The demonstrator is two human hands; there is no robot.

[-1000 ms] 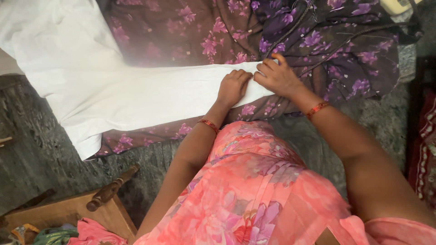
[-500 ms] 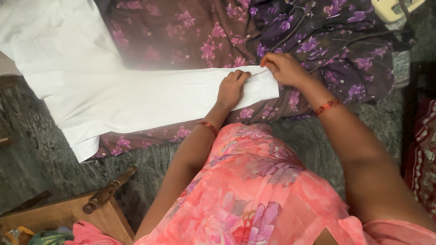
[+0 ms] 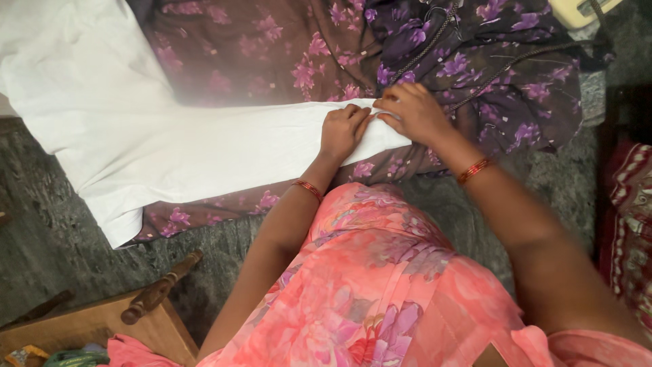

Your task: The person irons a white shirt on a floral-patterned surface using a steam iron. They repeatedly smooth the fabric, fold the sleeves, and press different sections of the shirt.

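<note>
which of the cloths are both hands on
The plain white cloth: both the left hand and right hand press its narrow end. The purple floral fabric lies beneath it.

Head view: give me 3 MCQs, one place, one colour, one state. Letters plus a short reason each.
1. Where does the white garment lie?
A. on the purple floral cloth
B. on the wooden stool
C. in a basket

2. What colour are the bangles?
A. green
B. red
C. white

3. How do the left hand and right hand stand?
A. both lifted clear
B. only one touching
C. both on the garment's narrow end

Answers: 1 A, floral cloth shows around it; 2 B, red bands on both wrists; 3 C, both hands rest on the white end.
</note>
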